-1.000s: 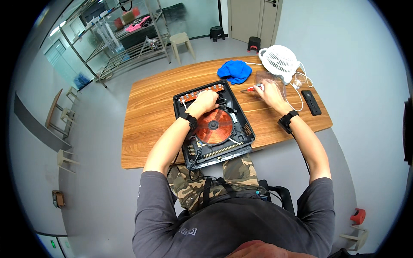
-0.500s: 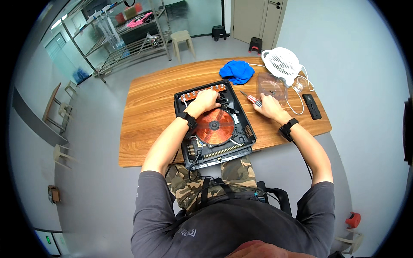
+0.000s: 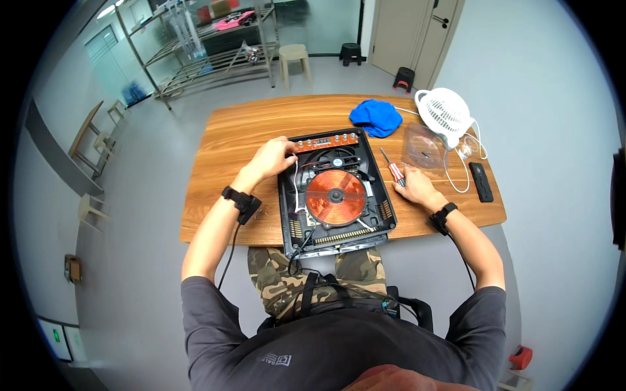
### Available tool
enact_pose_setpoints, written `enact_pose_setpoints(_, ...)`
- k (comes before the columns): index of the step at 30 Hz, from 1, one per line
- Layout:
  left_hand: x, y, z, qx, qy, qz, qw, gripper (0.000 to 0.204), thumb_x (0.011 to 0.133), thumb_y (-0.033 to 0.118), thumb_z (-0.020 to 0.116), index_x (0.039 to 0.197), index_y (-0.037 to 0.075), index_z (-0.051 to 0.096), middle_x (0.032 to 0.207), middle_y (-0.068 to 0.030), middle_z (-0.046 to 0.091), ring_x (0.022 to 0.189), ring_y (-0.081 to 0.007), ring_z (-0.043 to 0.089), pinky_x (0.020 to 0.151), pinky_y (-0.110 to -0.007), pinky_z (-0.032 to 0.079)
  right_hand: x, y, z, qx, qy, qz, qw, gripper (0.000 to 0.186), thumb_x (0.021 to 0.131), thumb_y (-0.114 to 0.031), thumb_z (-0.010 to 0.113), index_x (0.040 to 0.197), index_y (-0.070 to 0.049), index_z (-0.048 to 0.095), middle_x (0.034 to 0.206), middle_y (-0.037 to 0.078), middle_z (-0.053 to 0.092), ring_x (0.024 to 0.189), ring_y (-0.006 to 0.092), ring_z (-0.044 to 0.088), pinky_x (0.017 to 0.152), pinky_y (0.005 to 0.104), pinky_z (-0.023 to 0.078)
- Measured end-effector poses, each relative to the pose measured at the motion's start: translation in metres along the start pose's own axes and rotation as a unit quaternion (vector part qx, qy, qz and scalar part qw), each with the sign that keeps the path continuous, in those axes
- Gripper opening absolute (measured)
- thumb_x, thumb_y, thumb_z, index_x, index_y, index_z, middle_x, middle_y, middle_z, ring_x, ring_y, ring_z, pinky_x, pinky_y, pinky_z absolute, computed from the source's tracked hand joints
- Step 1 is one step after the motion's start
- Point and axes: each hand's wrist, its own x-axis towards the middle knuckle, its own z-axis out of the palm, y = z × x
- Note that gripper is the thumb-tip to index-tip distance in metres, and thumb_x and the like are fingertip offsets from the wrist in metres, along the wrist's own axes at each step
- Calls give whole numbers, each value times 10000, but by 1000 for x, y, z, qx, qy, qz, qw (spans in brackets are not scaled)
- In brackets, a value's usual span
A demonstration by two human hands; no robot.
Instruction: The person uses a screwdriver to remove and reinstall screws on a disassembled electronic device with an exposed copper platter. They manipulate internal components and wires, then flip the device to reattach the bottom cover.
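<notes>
An opened induction cooker (image 3: 391, 221) lies at the table's near edge, showing a round copper coil (image 3: 336, 199), a black fan (image 3: 336, 161) and an orange circuit strip (image 3: 326, 141) along its far end. My left hand (image 3: 274, 158) is at its far left corner, fingertips pinched on a thin white cable (image 3: 297, 182) where it meets the strip's left end. The fingers hide the connection itself. To the right of the cooker, my right hand (image 3: 417, 188) rests low over the table, its fingers closed round the handle end of a red-and-white screwdriver (image 3: 395, 171), whose tip points away from me.
Behind the screwdriver stands a clear plastic tray (image 3: 424, 144) with small dark parts. A blue cloth (image 3: 376, 118), a white fan (image 3: 445, 111) with its cord, and a black flat object (image 3: 481, 182) are on the wooden table (image 3: 241, 130). Shelving (image 3: 208, 58) is beyond.
My left hand has moved from over the cooker's fan to its far left corner, uncovering the fan. My right hand and the screwdriver have hardly shifted on the table. The view has tilted slightly.
</notes>
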Motion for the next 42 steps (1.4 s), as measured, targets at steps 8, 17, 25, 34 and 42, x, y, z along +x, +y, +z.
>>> enact_pose_setpoints(8, -50, -13, -4, -47, -6, -125, 991, 199, 894, 167, 722, 985, -9, 738, 869, -191, 747, 824, -337, 734, 782, -418, 581, 13, -12, -31, -40, 29, -10, 999, 621, 953, -579, 594, 1073, 30, 604, 921, 277, 712, 881, 458, 700, 783, 544, 553)
enact_pose_setpoints(17, -59, 38, 5, -119, -54, -217, 968, 435, 904, 170, 702, 1233, -101, 615, 826, -301, 715, 875, -405, 735, 847, -453, 575, 30, -41, -9, 44, -79, -67, 994, 625, 1025, -536, 467, 901, 32, 697, 894, 315, 699, 897, 480, 680, 852, 542, 525)
enact_pose_setpoints(25, -71, 25, 41, -93, 6, -186, 978, 699, 851, 74, 694, 1445, -143, 397, 764, -293, 700, 703, -369, 732, 711, -444, 598, 36, -42, 18, 106, -40, -91, 989, 565, 1054, -390, 441, 825, 77, 664, 864, 363, 654, 915, 533, 637, 894, 569, 485)
enact_pose_setpoints(34, -74, 41, 34, -159, 28, -194, 968, 741, 873, -1, 603, 1518, -154, 270, 626, -215, 667, 526, -265, 696, 540, -377, 586, 29, -46, -1, 112, -2, -62, 992, 446, 1022, -332, 482, 864, 55, 635, 884, 330, 660, 885, 509, 647, 811, 549, 501)
enact_pose_setpoints(42, -52, 79, 55, -217, 12, -157, 963, 750, 899, 23, 624, 1524, -157, 250, 636, -166, 666, 532, -226, 698, 540, -350, 585, -7, -17, -62, 184, 58, -35, 981, 390, 1005, -274, 521, 834, 74, 568, 704, 194, 569, 669, 223, 558, 686, 428, 471)
